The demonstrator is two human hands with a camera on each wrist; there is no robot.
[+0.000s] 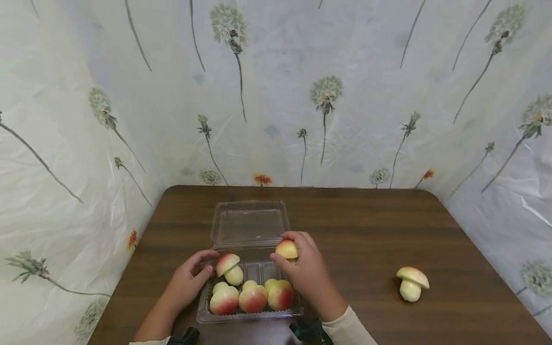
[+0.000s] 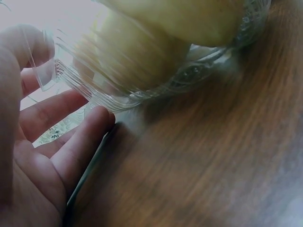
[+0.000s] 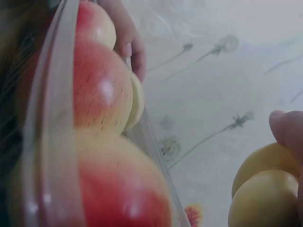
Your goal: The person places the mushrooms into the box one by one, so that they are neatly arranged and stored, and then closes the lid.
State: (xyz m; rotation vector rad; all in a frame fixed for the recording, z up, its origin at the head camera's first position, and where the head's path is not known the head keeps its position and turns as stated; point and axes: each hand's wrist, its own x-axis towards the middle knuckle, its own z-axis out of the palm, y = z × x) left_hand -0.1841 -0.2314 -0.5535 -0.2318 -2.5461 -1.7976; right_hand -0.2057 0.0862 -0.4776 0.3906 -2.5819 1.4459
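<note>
A hinged clear plastic container sits on the table, with several toy mushrooms with red-and-yellow caps in its tray. Three of them, including the middle mushroom, line the near row. Another mushroom leans in the far left part. My left hand holds the container's left side, thumb at the rim and fingers along the outer wall. Over the tray's far right corner, my right hand grips a mushroom between thumb and fingers. Its pale underside shows in the right wrist view.
The container's clear lid lies folded back behind the tray. One more mushroom stands apart on the dark wooden table, toward the right. Flower-printed sheeting hangs behind the table and along both sides.
</note>
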